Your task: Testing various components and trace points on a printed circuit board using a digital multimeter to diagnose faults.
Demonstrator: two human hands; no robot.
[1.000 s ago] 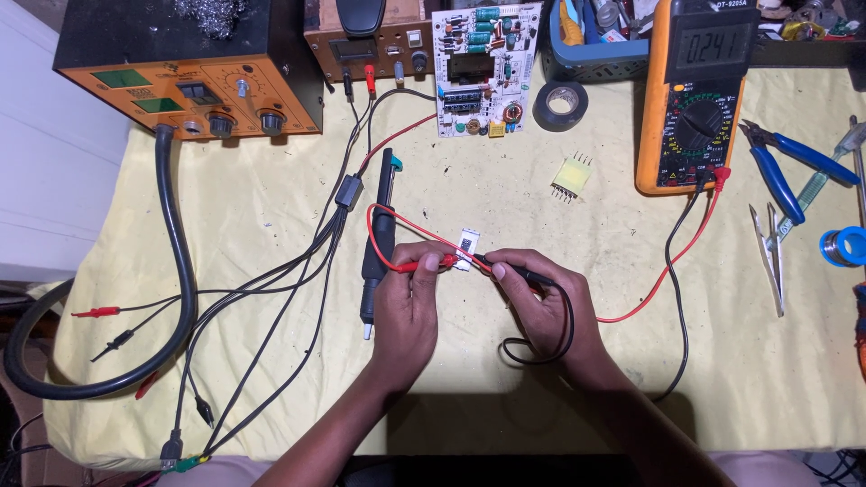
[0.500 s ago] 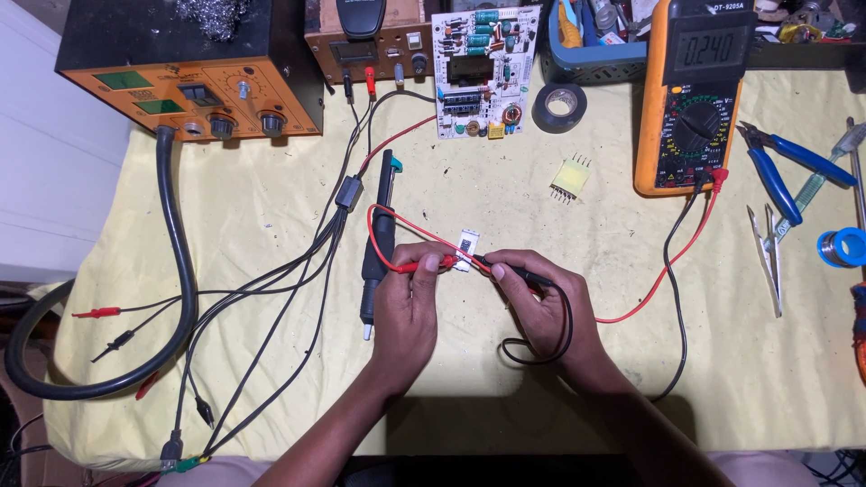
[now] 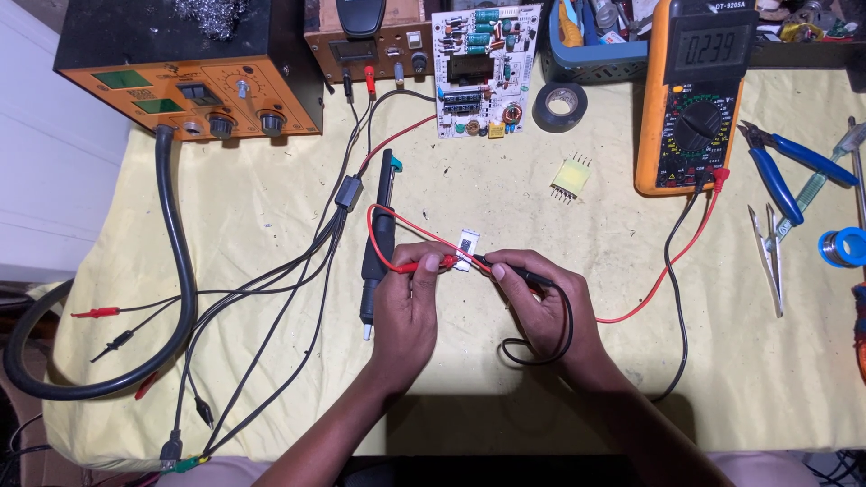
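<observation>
My left hand (image 3: 408,302) pinches a red test probe (image 3: 431,265), its tip against a small white component (image 3: 466,248) lying on the yellow cloth (image 3: 271,225). From the other side my right hand (image 3: 541,302) holds a black test probe (image 3: 510,268) to the same component. Red and black leads run from the probes to an orange multimeter (image 3: 690,95) at the back right, whose display is lit.
A black soldering iron (image 3: 377,243) lies just left of my left hand. An orange station (image 3: 194,77), a circuit board (image 3: 483,68), black tape (image 3: 559,106), a small yellow transformer (image 3: 570,176), blue pliers (image 3: 780,171) and tweezers (image 3: 769,248) surround the work spot.
Both hands and probes stay where they were on the white component. The figures on the multimeter display have changed.
</observation>
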